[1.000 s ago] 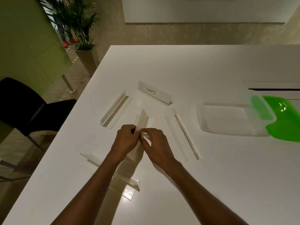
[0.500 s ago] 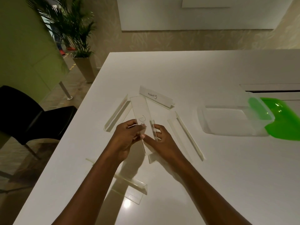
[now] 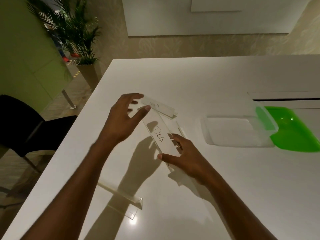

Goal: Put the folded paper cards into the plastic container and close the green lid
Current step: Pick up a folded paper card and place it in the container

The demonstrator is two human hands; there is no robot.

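Card marked "Dog" (image 3: 160,135): light, thin, bends easily; your right hand (image 3: 181,155) pinches its near end. Left hand (image 3: 124,118) spread, reaching the far card (image 3: 159,108); grip by edges.

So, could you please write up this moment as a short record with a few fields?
left hand: open, reaching over the end of the far card, not gripping it
right hand: holding the "Dog" card by its near end
container: clear plastic, open, nothing visible inside
green lid: off, lying against the container's right side
clear stand: on the table near the person
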